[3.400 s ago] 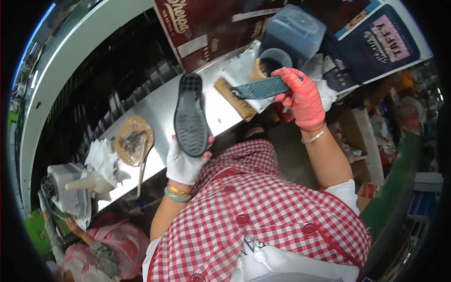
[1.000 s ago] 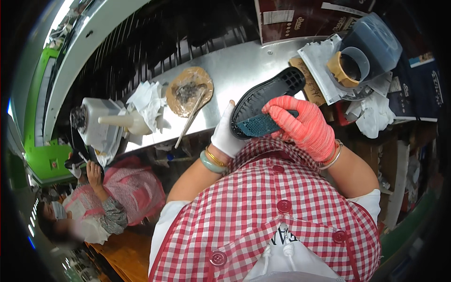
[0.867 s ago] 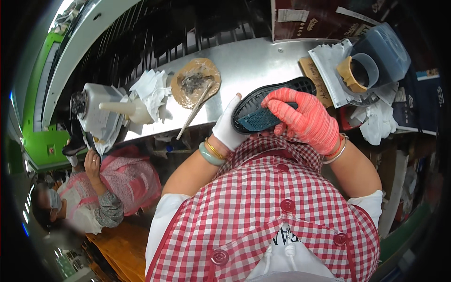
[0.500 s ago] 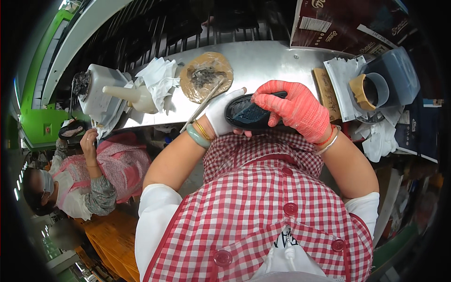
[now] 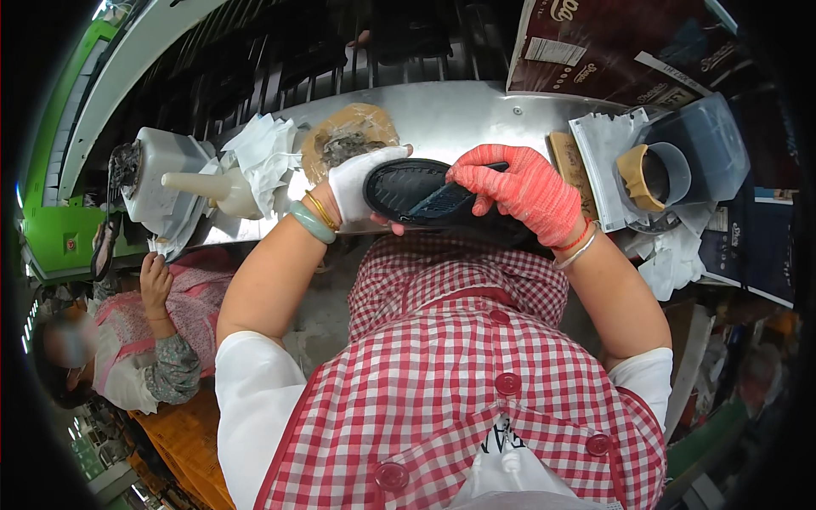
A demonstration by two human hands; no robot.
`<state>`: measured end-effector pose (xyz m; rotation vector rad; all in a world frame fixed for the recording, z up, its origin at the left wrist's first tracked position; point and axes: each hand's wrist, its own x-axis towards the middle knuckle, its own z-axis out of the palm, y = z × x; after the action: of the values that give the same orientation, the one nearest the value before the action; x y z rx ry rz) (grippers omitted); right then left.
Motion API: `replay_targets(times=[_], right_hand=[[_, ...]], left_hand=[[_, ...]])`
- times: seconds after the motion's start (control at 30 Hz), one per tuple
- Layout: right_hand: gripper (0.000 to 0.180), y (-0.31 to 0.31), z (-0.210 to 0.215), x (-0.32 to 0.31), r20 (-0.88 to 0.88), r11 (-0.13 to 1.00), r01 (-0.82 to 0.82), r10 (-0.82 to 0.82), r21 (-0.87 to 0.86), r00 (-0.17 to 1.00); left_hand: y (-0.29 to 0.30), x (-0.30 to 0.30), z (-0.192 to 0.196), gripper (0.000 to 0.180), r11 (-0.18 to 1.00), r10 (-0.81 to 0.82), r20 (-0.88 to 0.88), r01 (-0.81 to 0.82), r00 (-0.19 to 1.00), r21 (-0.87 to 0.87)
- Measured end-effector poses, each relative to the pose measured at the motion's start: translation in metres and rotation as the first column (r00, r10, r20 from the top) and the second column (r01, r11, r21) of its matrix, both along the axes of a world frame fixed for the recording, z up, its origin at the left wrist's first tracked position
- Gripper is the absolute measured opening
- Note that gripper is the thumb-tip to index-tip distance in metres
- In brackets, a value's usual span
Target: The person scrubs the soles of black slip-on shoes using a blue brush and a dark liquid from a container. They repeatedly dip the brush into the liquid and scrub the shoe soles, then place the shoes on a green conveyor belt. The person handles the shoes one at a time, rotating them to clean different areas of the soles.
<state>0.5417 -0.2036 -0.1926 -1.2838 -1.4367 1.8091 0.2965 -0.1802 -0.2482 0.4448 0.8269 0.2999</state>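
A black shoe sole lies tilted in my left hand, which wears a white glove with bare fingertips. Its fingers wrap round the sole's left end, and the ridged inner face shows. My right hand, in a coral knitted glove, is closed in a pinch over the sole's right part. Between its fingers is a dark, flat, brush-like tool with a bluish sheen, touching or just above the sole. The right end of the sole is hidden behind this hand. Beyond my left hand lies a round, brown, plastic-wrapped pad with dark smears.
Crumpled white papers, a pale nozzle bottle and a white container stand at left. On the right are a wooden block, a clear tub and dark red cartons. A co-worker sits at far left.
Both hands and the sole have shifted left, the left hand further. More of the sole's inner face shows. A thin stick by my left wrist no longer shows. The co-worker's held item has turned.
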Motion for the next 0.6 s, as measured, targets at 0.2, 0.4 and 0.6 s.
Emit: replay_targets(times=[0.2,0.4,0.6], right_hand=[[0.027,0.004,0.001,0.009,0.036,1.000,-0.023,0.022,0.016,0.999],[0.026,0.005,0.003,0.022,0.103,0.998,-0.030,0.025,0.046,0.994],[0.026,0.004,0.004,0.040,0.162,0.998,-0.043,0.034,0.051,0.986]], left_hand=[[0.003,0.004,0.004,0.053,0.934,-0.031,-0.193,0.097,0.981,0.344],[0.000,0.007,0.008,0.050,0.835,0.009,-0.246,0.128,0.969,0.535],[0.003,0.002,0.003,0.041,0.736,-0.025,-0.198,0.153,0.980,0.660]])
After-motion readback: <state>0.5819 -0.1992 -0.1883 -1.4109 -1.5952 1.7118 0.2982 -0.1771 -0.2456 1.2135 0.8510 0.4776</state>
